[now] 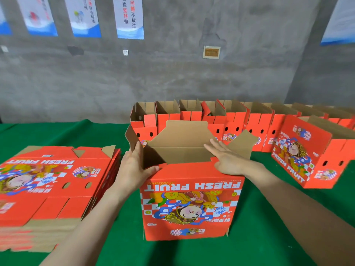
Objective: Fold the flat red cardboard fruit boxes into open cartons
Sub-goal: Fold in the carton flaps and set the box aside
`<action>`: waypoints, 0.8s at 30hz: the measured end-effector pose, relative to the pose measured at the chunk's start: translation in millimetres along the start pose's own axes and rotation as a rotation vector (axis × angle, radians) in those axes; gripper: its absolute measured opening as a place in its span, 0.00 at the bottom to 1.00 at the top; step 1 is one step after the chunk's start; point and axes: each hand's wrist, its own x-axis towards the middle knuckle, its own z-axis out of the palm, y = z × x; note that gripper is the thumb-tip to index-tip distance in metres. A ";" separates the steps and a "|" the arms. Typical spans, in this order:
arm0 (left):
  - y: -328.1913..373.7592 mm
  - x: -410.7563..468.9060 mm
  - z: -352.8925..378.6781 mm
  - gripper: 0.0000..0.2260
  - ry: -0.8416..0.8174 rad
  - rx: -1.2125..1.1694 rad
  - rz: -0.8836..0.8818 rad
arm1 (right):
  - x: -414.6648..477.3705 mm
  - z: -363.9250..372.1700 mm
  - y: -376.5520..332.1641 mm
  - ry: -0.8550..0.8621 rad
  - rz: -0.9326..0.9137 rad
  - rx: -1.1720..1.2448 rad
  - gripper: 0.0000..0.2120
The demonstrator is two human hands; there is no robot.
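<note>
A red "FRESH FRUIT" carton (192, 204) stands upside down in front of me on the green table, its brown flaps raised. My left hand (134, 166) lies flat against the carton's left side, fingers straight up along the left flap. My right hand (224, 158) rests on the near right top edge with fingers spread and straight, pointing toward the opening. A stack of flat red boxes (48, 181) lies to the left.
A row of several folded open cartons (192, 118) lines the back of the green table (76, 131). Another folded carton (301, 152) lies tilted at the right. A grey wall with posters (130, 16) stands behind the table.
</note>
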 end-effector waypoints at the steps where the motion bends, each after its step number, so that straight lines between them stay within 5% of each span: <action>1: -0.5 1.8 0.3 0.41 -0.010 0.014 0.009 | -0.2 -2.8 1.2 -0.019 0.007 -0.012 0.38; 8: -1.2 8.4 -2.1 0.54 -0.157 -0.163 0.307 | -5.2 -5.1 1.2 -0.039 0.016 0.050 0.36; 10: -2.8 9.8 -1.1 0.50 -0.282 -0.134 0.319 | -6.9 -2.4 -0.3 -0.029 0.017 0.090 0.36; 13: -5.9 19.9 -3.3 0.27 -0.386 0.073 0.320 | -7.7 1.2 -4.0 -0.013 0.017 0.080 0.36; 18: 11.6 40.3 8.4 0.16 -0.208 0.202 0.227 | -12.0 9.4 -6.2 0.017 -0.001 0.009 0.32; 21: 11.7 43.5 27.9 0.23 -0.183 0.517 0.137 | -18.3 15.3 -2.2 0.256 0.007 0.006 0.29; 24: -0.4 51.2 33.3 0.29 -0.276 0.408 0.109 | -25.6 21.6 4.9 0.599 0.026 -0.064 0.35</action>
